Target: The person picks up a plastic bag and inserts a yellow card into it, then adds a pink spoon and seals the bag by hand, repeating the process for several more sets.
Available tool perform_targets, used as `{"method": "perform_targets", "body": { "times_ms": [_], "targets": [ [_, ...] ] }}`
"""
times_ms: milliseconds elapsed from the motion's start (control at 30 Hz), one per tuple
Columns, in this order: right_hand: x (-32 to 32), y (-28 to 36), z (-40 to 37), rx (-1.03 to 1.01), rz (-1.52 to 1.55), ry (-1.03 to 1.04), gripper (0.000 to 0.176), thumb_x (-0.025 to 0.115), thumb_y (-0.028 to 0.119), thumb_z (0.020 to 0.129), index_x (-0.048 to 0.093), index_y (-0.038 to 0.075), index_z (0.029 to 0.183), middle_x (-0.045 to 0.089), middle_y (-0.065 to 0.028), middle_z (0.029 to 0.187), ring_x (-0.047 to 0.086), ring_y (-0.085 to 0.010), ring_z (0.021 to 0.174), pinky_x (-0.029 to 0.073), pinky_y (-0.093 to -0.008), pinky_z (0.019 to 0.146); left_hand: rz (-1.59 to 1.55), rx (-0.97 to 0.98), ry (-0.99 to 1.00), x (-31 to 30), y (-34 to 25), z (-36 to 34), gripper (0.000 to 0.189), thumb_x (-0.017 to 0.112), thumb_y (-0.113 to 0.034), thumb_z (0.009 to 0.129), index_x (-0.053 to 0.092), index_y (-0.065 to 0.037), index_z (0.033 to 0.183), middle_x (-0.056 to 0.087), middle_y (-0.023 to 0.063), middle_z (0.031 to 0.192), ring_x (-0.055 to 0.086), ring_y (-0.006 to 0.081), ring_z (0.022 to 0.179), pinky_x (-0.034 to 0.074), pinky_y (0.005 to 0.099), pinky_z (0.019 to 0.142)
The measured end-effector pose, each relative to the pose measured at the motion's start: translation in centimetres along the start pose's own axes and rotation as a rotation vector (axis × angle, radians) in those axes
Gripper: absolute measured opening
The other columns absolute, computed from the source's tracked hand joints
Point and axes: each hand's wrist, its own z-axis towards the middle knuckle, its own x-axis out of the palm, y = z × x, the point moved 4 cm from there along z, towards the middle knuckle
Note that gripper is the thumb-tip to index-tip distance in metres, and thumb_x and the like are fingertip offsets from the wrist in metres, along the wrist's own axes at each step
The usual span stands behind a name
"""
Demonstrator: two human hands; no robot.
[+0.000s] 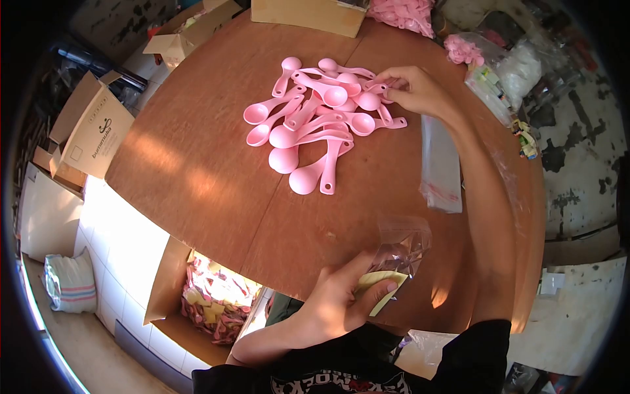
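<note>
Pink plastic scoops lie in a loose pile on the brown wooden table, their bowls and handles overlapping. At the pile's right edge, my right hand is closed, its fingertips pinching the handle of one scoop. Close to my body, my left hand grips a small clear plastic bag with a pale yellow card at its lower part. The bag's upper end points away from me. Beneath my right forearm lies a stack of clear plastic bags.
Below the table's front edge stands an open carton filled with pink-and-yellow packed items. More cardboard boxes stand at the left, another box at the far edge. Bags of pink pieces and clear plastic lie at the upper right.
</note>
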Motion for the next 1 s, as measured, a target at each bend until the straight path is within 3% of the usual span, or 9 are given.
{"method": "perform_targets", "body": {
  "times_ms": [200, 300, 367, 467, 567, 767, 833, 900, 1000],
  "targets": [
    [-1.0, 0.6, -1.3, 0.004, -0.121, 0.069, 0.028, 0.071, 0.009, 0.082, 0.067, 0.001, 0.108, 0.068, -0.0079, 0.093, 0.063, -0.0144, 0.079, 0.052, -0.0285, 0.075, -0.017, 0.032, 0.008, 0.4, 0.2, 0.1, 0.036, 0.066, -0.004, 0.089, 0.056, 0.006, 0.121, 0.067, 0.0182, 0.111, 0.066, 0.0177, 0.098, 0.052, 0.0288, 0.082],
    [-1.3, -0.1, -1.8, -0.081, 0.222, 0.116, 0.024, 0.068, 0.009, 0.086, 0.067, 0.000, 0.108, 0.067, -0.0063, 0.096, 0.062, -0.0131, 0.078, 0.052, -0.0254, 0.075, -0.022, 0.052, -0.009, 0.4, 0.0, -0.1, 0.036, 0.066, -0.003, 0.089, 0.055, 0.007, 0.121, 0.068, 0.0178, 0.107, 0.066, 0.0162, 0.097, 0.052, 0.0280, 0.081],
    [-2.0, 0.3, -3.0, 0.234, 0.520, 0.061, 0.022, 0.067, 0.011, 0.087, 0.067, 0.000, 0.106, 0.067, -0.0055, 0.094, 0.063, -0.0124, 0.079, 0.054, -0.0261, 0.073, -0.008, 0.050, -0.003, 0.5, 0.0, -0.1, 0.036, 0.066, -0.003, 0.089, 0.054, 0.007, 0.122, 0.069, 0.0176, 0.105, 0.066, 0.0155, 0.096, 0.052, 0.0274, 0.081],
    [-2.6, -0.3, -3.3, 0.304, 0.777, -0.063, 0.023, 0.065, 0.011, 0.087, 0.065, 0.000, 0.108, 0.067, -0.0063, 0.096, 0.064, -0.0128, 0.081, 0.055, -0.0267, 0.075, -0.021, 0.065, -0.030, 0.6, 0.0, -0.2, 0.037, 0.065, -0.001, 0.088, 0.054, 0.007, 0.122, 0.070, 0.0167, 0.101, 0.066, 0.0148, 0.093, 0.053, 0.0269, 0.080],
    [-3.4, 1.4, -3.7, 0.162, 0.813, -0.172, 0.023, 0.063, 0.011, 0.088, 0.065, 0.000, 0.107, 0.067, -0.0071, 0.096, 0.065, -0.0131, 0.081, 0.055, -0.0269, 0.074, -0.038, -0.029, -0.006, 0.6, -0.2, -0.2, 0.037, 0.066, -0.001, 0.088, 0.053, 0.007, 0.122, 0.069, 0.0159, 0.102, 0.066, 0.0149, 0.092, 0.053, 0.0263, 0.079],
    [-5.6, 6.7, -7.1, 0.031, 0.315, -0.341, 0.024, 0.064, 0.005, 0.087, 0.065, -0.003, 0.110, 0.066, -0.0064, 0.098, 0.063, -0.0092, 0.085, 0.052, -0.0230, 0.073, -0.004, -0.016, -0.050, 1.0, 0.4, -0.3, 0.037, 0.066, -0.001, 0.088, 0.053, 0.007, 0.121, 0.068, 0.0142, 0.106, 0.065, 0.0155, 0.095, 0.053, 0.0265, 0.081],
    [-6.7, 8.2, -10.2, -0.127, 0.191, -0.497, 0.025, 0.065, 0.004, 0.087, 0.064, -0.003, 0.111, 0.066, -0.0070, 0.100, 0.063, -0.0096, 0.086, 0.051, -0.0232, 0.076, -0.023, -0.067, -0.052, 1.1, 0.9, -0.3, 0.037, 0.066, -0.001, 0.088, 0.052, 0.007, 0.122, 0.068, 0.0134, 0.105, 0.065, 0.0158, 0.096, 0.053, 0.0272, 0.083],
    [-7.1, 10.5, -14.3, -0.211, 0.287, -0.649, 0.026, 0.065, 0.002, 0.088, 0.064, -0.002, 0.113, 0.066, -0.0078, 0.104, 0.063, -0.0109, 0.090, 0.052, -0.0239, 0.079, 0.009, -0.049, -0.045, 1.3, 0.9, -0.3, 0.038, 0.066, -0.001, 0.089, 0.052, 0.006, 0.122, 0.068, 0.0127, 0.104, 0.065, 0.0159, 0.096, 0.052, 0.0275, 0.084],
    [-7.8, 11.5, -21.0, -0.189, 0.345, -0.848, 0.023, 0.067, 0.006, 0.087, 0.065, -0.004, 0.108, 0.069, -0.0092, 0.096, 0.066, -0.0120, 0.086, 0.054, -0.0239, 0.071, 0.016, -0.042, -0.033, 1.8, 0.4, -0.4, 0.037, 0.065, -0.002, 0.089, 0.051, 0.006, 0.122, 0.067, 0.0126, 0.105, 0.064, 0.0156, 0.097, 0.052, 0.0280, 0.085]
  ]
}}
